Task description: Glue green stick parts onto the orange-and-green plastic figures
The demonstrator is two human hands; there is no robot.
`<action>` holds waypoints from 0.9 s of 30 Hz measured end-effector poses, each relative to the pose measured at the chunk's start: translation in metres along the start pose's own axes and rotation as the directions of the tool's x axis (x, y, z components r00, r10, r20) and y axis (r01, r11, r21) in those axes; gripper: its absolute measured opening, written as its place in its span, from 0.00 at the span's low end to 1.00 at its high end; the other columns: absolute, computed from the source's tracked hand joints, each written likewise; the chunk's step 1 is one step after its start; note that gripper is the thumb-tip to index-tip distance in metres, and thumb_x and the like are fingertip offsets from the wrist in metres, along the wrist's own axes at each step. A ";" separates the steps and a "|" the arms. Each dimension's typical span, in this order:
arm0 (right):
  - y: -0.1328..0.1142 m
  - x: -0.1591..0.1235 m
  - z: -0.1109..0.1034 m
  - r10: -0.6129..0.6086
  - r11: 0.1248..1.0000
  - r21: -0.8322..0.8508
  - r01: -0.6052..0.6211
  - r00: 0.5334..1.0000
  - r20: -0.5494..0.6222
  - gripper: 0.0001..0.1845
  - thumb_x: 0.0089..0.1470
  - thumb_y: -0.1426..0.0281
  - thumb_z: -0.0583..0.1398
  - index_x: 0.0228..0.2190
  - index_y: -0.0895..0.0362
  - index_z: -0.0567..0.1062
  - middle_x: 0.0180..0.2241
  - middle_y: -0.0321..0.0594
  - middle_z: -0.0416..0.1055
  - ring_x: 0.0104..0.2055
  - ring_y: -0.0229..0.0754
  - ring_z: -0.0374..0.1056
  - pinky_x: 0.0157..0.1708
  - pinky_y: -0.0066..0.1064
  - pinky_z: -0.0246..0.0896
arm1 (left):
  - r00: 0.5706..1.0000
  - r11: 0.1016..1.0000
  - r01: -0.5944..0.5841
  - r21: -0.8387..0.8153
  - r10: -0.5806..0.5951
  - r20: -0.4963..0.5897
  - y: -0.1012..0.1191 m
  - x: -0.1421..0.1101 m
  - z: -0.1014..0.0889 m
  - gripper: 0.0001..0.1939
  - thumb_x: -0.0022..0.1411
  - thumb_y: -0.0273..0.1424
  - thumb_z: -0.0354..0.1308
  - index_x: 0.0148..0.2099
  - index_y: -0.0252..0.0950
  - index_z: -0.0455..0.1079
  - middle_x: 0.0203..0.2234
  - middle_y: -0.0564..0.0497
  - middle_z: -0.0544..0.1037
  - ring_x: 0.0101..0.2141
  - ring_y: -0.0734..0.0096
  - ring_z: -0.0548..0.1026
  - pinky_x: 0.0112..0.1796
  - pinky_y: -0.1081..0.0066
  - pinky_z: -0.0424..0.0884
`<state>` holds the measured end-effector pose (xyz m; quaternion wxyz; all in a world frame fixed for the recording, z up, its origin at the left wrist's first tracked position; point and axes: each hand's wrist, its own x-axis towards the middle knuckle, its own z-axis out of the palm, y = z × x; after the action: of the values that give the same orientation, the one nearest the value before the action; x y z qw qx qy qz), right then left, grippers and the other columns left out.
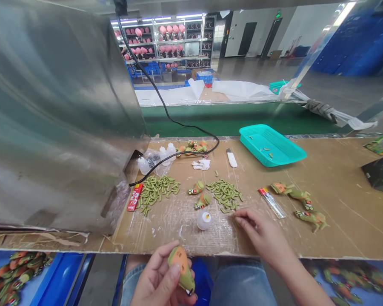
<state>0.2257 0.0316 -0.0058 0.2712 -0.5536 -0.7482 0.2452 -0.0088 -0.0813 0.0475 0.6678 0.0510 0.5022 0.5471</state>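
My left hand (158, 280) is closed around a green and orange toy animal body (181, 267), held low in front of the table edge. Thumb and fingertips of my right hand (263, 236) are pinched together just right of a pile of small green curved pieces (225, 193); whether a piece is between them is too small to tell. A white squeeze bottle (204, 221) with a yellowish tip stands between my hands. Behind it lie two more toy bodies, one orange and green (196, 188) and another (202, 200) closer to me.
A second green pile (158, 189) lies left, beside a red packet (135, 197). A black cable (169, 114) crosses the table. Toys with limbs (311, 219) and a clear-and-red packet (272, 203) lie right. Behind stands a turquoise basket (284, 159); a metal housing (57, 119) fills the left.
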 end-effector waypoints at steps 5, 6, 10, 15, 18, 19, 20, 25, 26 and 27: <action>0.001 -0.014 0.004 -0.005 0.997 -0.075 0.001 0.999 -0.052 0.11 0.58 0.66 0.50 0.36 0.54 0.70 0.34 0.42 0.72 0.35 0.47 0.69 0.34 0.38 0.64 | 1.000 1.000 -0.001 -0.015 0.002 0.017 0.000 0.000 0.000 0.21 0.39 0.31 0.72 0.38 0.36 0.73 0.23 0.47 0.81 0.24 0.65 0.77 0.20 0.67 0.75; 0.002 -0.015 0.004 -0.012 0.996 -0.091 0.007 0.998 -0.054 0.10 0.58 0.65 0.50 0.35 0.54 0.70 0.33 0.42 0.72 0.34 0.47 0.69 0.33 0.38 0.64 | 1.000 1.000 -0.003 -0.019 0.003 0.021 0.000 0.000 0.000 0.20 0.39 0.31 0.72 0.38 0.36 0.73 0.23 0.47 0.81 0.24 0.65 0.77 0.20 0.67 0.75; 0.000 -0.018 0.009 -0.096 0.988 -0.124 0.096 0.995 0.011 0.08 0.57 0.66 0.52 0.31 0.53 0.71 0.31 0.41 0.69 0.34 0.46 0.67 0.34 0.37 0.63 | 1.000 1.000 -0.003 -0.020 0.003 0.010 0.000 0.000 0.000 0.21 0.39 0.31 0.72 0.38 0.36 0.73 0.23 0.46 0.81 0.23 0.65 0.77 0.20 0.67 0.75; -0.001 -0.011 0.017 -0.130 0.980 -0.142 0.136 0.990 0.048 0.10 0.55 0.69 0.50 0.29 0.55 0.70 0.30 0.44 0.66 0.34 0.50 0.64 0.36 0.43 0.60 | 0.999 1.000 -0.016 0.003 0.016 0.030 -0.001 0.000 0.000 0.22 0.39 0.32 0.72 0.39 0.36 0.73 0.23 0.47 0.81 0.23 0.66 0.76 0.20 0.67 0.75; -0.005 -0.009 0.014 -0.111 0.987 -0.106 0.117 0.992 0.061 0.09 0.54 0.69 0.51 0.25 0.54 0.68 0.27 0.42 0.65 0.31 0.49 0.63 0.34 0.43 0.59 | 0.999 1.000 -0.024 0.016 0.024 0.034 -0.002 0.000 -0.002 0.22 0.40 0.33 0.71 0.40 0.36 0.72 0.23 0.48 0.81 0.22 0.67 0.76 0.21 0.67 0.75; -0.008 -0.010 0.012 -0.098 0.991 -0.080 0.104 0.993 0.066 0.09 0.55 0.68 0.51 0.25 0.54 0.68 0.26 0.41 0.66 0.30 0.48 0.64 0.32 0.41 0.60 | 0.999 1.000 -0.024 0.018 0.023 0.038 -0.003 -0.001 -0.002 0.21 0.40 0.33 0.71 0.40 0.36 0.73 0.23 0.48 0.81 0.22 0.67 0.76 0.21 0.67 0.75; -0.013 -0.013 0.009 -0.085 0.995 -0.046 0.088 0.994 0.073 0.09 0.56 0.68 0.51 0.26 0.54 0.67 0.26 0.40 0.66 0.29 0.47 0.64 0.31 0.39 0.61 | 0.999 1.000 -0.022 0.019 0.022 0.042 -0.003 -0.001 -0.002 0.21 0.41 0.33 0.71 0.39 0.37 0.73 0.24 0.48 0.82 0.22 0.67 0.76 0.21 0.67 0.75; -0.062 -0.035 -0.005 -0.072 0.966 0.256 0.040 0.990 0.118 0.09 0.60 0.65 0.53 0.29 0.52 0.69 0.27 0.34 0.70 0.28 0.39 0.69 0.26 0.26 0.67 | 0.997 0.999 -0.020 0.027 0.017 0.080 -0.002 -0.006 0.004 0.19 0.42 0.32 0.71 0.39 0.38 0.74 0.27 0.46 0.83 0.28 0.62 0.79 0.25 0.64 0.77; -0.072 -0.039 -0.007 -0.079 0.939 0.342 0.037 0.991 0.111 0.09 0.59 0.65 0.55 0.28 0.52 0.70 0.28 0.35 0.70 0.30 0.39 0.70 0.28 0.25 0.68 | 0.995 1.000 -0.020 0.023 0.017 0.098 -0.002 -0.008 0.005 0.19 0.42 0.32 0.71 0.40 0.38 0.74 0.29 0.45 0.83 0.30 0.61 0.79 0.26 0.63 0.77; -0.082 -0.042 -0.008 -0.095 0.906 0.420 0.044 0.990 0.101 0.08 0.58 0.65 0.57 0.27 0.51 0.71 0.29 0.35 0.71 0.31 0.39 0.70 0.29 0.25 0.69 | 0.993 1.000 -0.017 0.018 0.015 0.118 -0.002 -0.009 0.007 0.19 0.42 0.32 0.70 0.40 0.39 0.75 0.30 0.45 0.83 0.31 0.60 0.79 0.28 0.63 0.78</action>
<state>0.1847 -0.0301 0.0492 0.3467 -0.4404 -0.7127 0.4218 -0.0017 -0.0860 0.0556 0.6913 0.0936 0.4668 0.5436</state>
